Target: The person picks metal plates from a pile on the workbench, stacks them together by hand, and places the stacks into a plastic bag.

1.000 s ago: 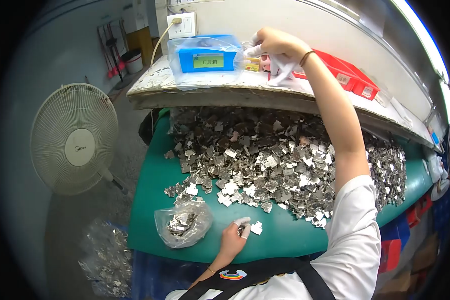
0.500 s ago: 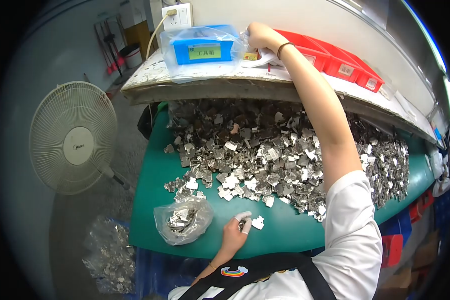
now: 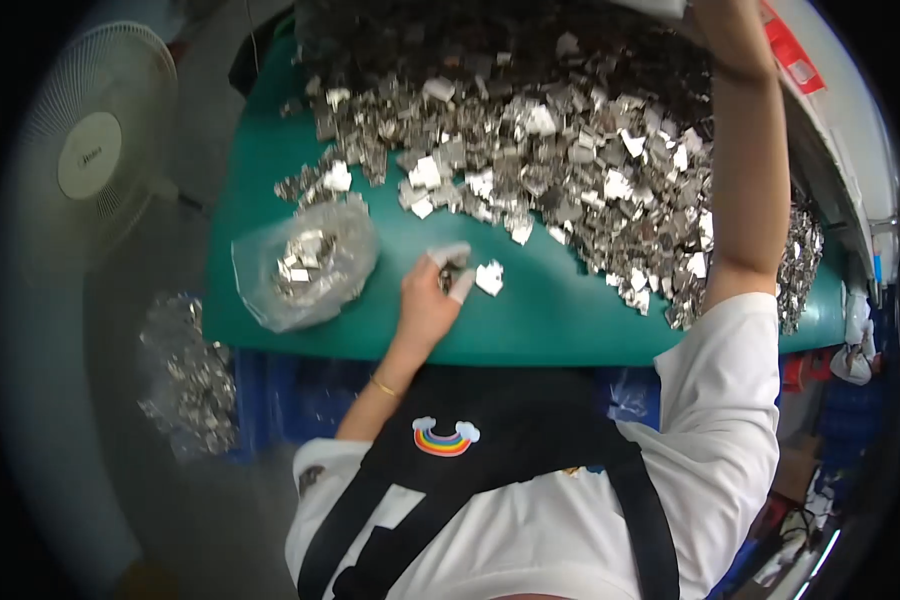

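Observation:
My left hand (image 3: pixel 432 300) rests on the green mat (image 3: pixel 550 310), its finger-cotted fingertips curled round small metal pieces. One bright metal piece (image 3: pixel 489 278) lies just right of those fingers. Left of the hand is a clear plastic bag (image 3: pixel 355 245) with metal pieces inside. A large heap of metal pieces (image 3: pixel 570 160) spreads across the mat beyond. My right hand (image 3: pixel 722 22) is at the top edge, above the far side of the heap; its fingers are mostly cut off by the frame, and a blurred white thing (image 3: pixel 660 6) shows beside it.
A fan (image 3: pixel 90 155) stands at the left. Below it, another clear bag of metal pieces (image 3: pixel 200 390) is near a blue crate (image 3: pixel 280 400). The shelf edge (image 3: pixel 820 150) runs down the right, with a red bin (image 3: pixel 792 55) on it.
The view has tilted down, so most of the shelf has left the frame. My right arm now appears farther right. My left hand keeps its place beside the single piece.

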Demonstrator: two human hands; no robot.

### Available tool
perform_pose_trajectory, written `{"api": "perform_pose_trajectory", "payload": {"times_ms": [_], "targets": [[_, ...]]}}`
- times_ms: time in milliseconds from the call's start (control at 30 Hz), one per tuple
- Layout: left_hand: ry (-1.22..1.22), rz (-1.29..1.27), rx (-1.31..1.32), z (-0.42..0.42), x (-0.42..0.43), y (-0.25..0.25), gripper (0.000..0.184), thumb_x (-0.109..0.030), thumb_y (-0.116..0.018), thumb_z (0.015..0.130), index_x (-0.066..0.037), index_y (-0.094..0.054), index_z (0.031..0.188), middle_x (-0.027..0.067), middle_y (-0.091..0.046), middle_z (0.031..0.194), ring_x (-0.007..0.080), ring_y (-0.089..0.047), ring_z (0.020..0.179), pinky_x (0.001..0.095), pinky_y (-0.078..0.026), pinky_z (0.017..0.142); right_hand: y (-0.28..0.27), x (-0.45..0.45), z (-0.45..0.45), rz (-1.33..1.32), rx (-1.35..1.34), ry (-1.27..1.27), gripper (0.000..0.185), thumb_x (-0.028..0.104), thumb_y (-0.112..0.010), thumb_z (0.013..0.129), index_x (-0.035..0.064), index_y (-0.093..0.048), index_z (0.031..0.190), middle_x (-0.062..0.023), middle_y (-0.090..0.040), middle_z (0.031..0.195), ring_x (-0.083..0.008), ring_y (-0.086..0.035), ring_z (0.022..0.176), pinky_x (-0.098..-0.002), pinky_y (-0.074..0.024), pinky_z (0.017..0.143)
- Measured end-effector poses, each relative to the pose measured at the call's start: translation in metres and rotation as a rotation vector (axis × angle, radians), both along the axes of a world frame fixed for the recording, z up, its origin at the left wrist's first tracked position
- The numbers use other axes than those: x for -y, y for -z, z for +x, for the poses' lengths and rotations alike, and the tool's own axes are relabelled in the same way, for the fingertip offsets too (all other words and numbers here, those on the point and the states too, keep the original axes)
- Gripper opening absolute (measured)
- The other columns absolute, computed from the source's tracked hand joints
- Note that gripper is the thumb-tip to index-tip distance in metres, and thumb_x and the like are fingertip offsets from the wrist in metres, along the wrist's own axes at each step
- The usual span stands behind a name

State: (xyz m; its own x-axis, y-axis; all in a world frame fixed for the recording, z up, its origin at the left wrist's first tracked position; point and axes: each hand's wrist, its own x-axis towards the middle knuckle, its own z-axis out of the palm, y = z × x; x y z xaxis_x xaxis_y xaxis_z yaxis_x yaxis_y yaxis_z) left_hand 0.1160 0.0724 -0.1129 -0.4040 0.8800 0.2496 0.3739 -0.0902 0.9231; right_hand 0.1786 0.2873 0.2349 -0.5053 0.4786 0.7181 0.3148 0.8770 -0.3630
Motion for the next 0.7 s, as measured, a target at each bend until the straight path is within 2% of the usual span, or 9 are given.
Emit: {"api": "perform_pose_trajectory", "payload": {"times_ms": [33, 67, 100, 133, 233, 267, 367, 433, 700], "targets": [[0.013, -0.042, -0.037, -0.001, 0.001, -0.007, 0.035, -0.007, -0.075, 0.076, -0.008, -0.063, 0.109, 0.0095, -0.063, 0.089, 0.0237, -0.062, 0.077, 0.0321, -0.05, 0.067, 0.028, -0.011, 0.021, -0.174, 0.023, -0.012, 0.021, 0.015, -0.069, 0.088, 0.0002, -0.065, 0.102, -0.0124, -0.07, 0.091, -0.0167, -0.066, 0.071, -0.0259, -0.0553, 0.061], [0.056, -0.089, -0.077, -0.003, 0.001, -0.015, 0.039, -0.008, -0.077, 0.075, -0.008, -0.063, 0.111, 0.0094, -0.061, 0.092, 0.0235, -0.061, 0.077, 0.033, -0.049, 0.067, 0.054, 0.022, 0.04, -0.057, 0.045, -0.449, 0.017, 0.015, -0.068, 0.089, 0.0005, -0.067, 0.099, -0.0107, -0.07, 0.088, -0.015, -0.066, 0.071, -0.0274, -0.0551, 0.061], [0.08, -0.158, -0.081, -0.003, 0.001, -0.02, 0.04, -0.011, -0.077, 0.075, -0.008, -0.063, 0.112, 0.0096, -0.06, 0.095, 0.0251, -0.062, 0.079, 0.035, -0.05, 0.067, 0.079, 0.043, 0.06, -0.369, 0.198, -0.159, 0.022, 0.011, -0.073, 0.079, -0.0009, -0.071, 0.097, -0.0134, -0.072, 0.09, -0.0195, -0.069, 0.08, -0.0307, -0.0538, 0.072], [0.104, -0.224, -0.085, -0.002, 0.001, -0.023, 0.041, -0.014, -0.078, 0.075, -0.009, -0.063, 0.113, 0.0099, -0.06, 0.098, 0.0267, -0.062, 0.08, 0.0369, -0.05, 0.068, 0.109, 0.058, 0.069, -0.431, 0.201, -0.331, 0.018, 0.015, -0.076, 0.081, 0.0026, -0.071, 0.094, -0.0035, -0.069, 0.087, -0.0095, -0.066, 0.08, -0.0248, -0.0515, 0.07], [0.103, -0.179, -0.321, 0.004, 0.002, -0.026, 0.043, -0.022, -0.078, 0.076, -0.01, -0.063, 0.115, 0.0105, -0.058, 0.102, 0.0304, -0.063, 0.085, 0.0422, -0.051, 0.07, 0.206, 0.084, 0.097, -0.893, 0.425, -0.177, 0.019, 0.016, -0.076, 0.082, 0.0033, -0.07, 0.095, -0.0021, -0.068, 0.086, -0.0098, -0.063, 0.076, -0.0252, -0.0522, 0.069], [0.128, -0.252, -0.377, 0.006, 0.001, -0.027, 0.041, -0.026, -0.076, 0.076, -0.011, -0.064, 0.112, 0.0104, -0.057, 0.102, 0.0333, -0.063, 0.087, 0.0458, -0.052, 0.072, 0.247, 0.085, 0.104, -0.853, 0.334, -0.227, 0.02, 0.017, -0.077, 0.08, 0.004, -0.071, 0.093, -0.0055, -0.067, 0.075, -0.0116, -0.061, 0.066, -0.0285, -0.0514, 0.062], [0.14, -0.364, -0.427, 0.011, -0.001, -0.026, 0.038, -0.026, -0.077, 0.075, -0.011, -0.065, 0.108, 0.0098, -0.058, 0.099, 0.0329, -0.064, 0.086, 0.0449, -0.052, 0.071, 0.298, 0.111, 0.105, -0.95, 0.315, -0.098, 0.016, 0.011, -0.076, 0.081, 0.0012, -0.07, 0.093, -0.0045, -0.068, 0.084, -0.0114, -0.062, 0.075, -0.0261, -0.0508, 0.068], [0.141, -0.384, -0.424, 0.011, -0.005, -0.026, 0.036, -0.026, -0.077, 0.075, -0.011, -0.065, 0.105, 0.0096, -0.059, 0.098, 0.0331, -0.064, 0.086, 0.045, -0.053, 0.071, 0.327, 0.122, 0.1, -0.672, 0.23, -0.083, 0.015, 0.01, -0.076, 0.079, 0.0011, -0.071, 0.091, -0.0106, -0.067, 0.084, -0.0199, -0.066, 0.073, -0.0297, -0.0521, 0.067], [0.131, -0.467, -0.343, 0.007, -0.011, -0.031, 0.038, -0.027, -0.08, 0.072, -0.007, -0.065, 0.1, 0.0113, -0.065, 0.095, 0.0331, -0.065, 0.086, 0.044, -0.053, 0.071, 0.324, 0.119, 0.098, -0.675, 0.263, -0.077, 0.009, 0.006, -0.073, 0.079, 0.0015, -0.071, 0.086, -0.0122, -0.066, 0.081, -0.0224, -0.066, 0.07, -0.0308, -0.0523, 0.063]]}}
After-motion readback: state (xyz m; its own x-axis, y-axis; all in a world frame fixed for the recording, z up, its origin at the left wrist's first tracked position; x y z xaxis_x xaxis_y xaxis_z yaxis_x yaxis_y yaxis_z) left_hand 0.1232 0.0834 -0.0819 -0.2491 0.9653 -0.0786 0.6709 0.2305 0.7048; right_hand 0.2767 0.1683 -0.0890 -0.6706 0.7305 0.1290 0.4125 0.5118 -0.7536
